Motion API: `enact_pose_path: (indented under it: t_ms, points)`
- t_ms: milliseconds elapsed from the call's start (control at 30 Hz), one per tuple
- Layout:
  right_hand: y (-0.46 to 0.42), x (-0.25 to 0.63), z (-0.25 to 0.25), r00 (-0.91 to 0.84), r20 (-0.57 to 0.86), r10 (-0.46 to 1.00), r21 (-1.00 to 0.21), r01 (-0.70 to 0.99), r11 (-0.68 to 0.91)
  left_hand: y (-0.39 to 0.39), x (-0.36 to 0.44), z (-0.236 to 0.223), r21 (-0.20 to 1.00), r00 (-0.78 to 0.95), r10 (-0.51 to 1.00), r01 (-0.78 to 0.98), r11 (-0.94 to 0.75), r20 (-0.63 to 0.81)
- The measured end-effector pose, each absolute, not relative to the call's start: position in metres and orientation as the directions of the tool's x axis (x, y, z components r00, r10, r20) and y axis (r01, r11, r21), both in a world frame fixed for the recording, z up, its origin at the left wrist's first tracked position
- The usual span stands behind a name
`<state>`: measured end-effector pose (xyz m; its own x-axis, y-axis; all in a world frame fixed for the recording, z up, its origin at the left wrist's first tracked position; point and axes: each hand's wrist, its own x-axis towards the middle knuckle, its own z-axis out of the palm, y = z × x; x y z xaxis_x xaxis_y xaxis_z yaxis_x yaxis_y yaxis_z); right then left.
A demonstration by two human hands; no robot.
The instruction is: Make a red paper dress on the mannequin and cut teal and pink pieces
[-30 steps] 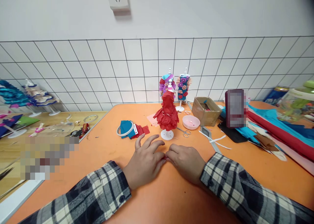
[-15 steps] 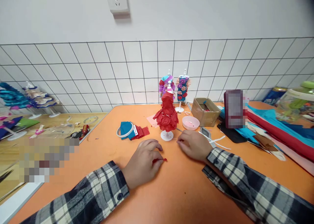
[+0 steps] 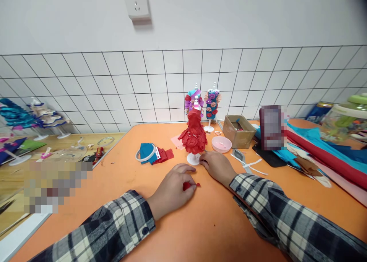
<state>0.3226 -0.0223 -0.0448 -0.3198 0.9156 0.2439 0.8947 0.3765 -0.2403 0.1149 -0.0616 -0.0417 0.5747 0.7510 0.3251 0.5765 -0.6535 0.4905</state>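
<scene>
1. Head view: the left hand (image 3: 175, 187) is pinching a small red scrap (image 3: 198, 185) between closed fingers over the middle of the bench (image 3: 172, 231).
2. The right hand (image 3: 220, 166) is curling its fingers just beside the white stand (image 3: 193, 159); whether they are gripping anything, I cannot tell.
3. The red dress (image 3: 194, 134) is standing upright on that stand, toward the bench's back edge.
4. A pink bowl (image 3: 221, 144) and a cardboard box (image 3: 243, 137) are sitting nearer the back right corner.
</scene>
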Motion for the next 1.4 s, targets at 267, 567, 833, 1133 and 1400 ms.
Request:
enact_pose_path:
  t_ms: [267,567,833,1133,1400]
  points:
    - [-0.026,0.326,-0.043,-0.22,0.23,0.948,-0.453,0.838,0.304,-0.028,0.134,-0.042,0.52,0.545,0.794,0.611,-0.596,0.27]
    - [-0.068,0.309,-0.038,-0.166,-0.027,0.986,-0.944,0.327,0.03,-0.037,0.127,-0.042,0.756,0.339,0.892,0.485,-0.438,0.299]
    - [-0.072,0.299,-0.035,-0.053,-0.123,0.991,-0.992,-0.028,-0.124,-0.053,0.135,-0.034,0.879,0.283,0.941,0.378,-0.289,0.187]
    - [-0.074,0.297,-0.033,-0.041,-0.125,0.991,-0.992,0.019,-0.124,-0.053,0.133,-0.036,0.903,0.294,0.928,0.292,-0.314,0.227]
    - [-0.076,0.296,-0.039,-0.071,-0.118,0.99,-0.993,-0.02,-0.12,-0.051,0.131,-0.034,0.918,0.262,0.942,0.277,-0.282,0.211]
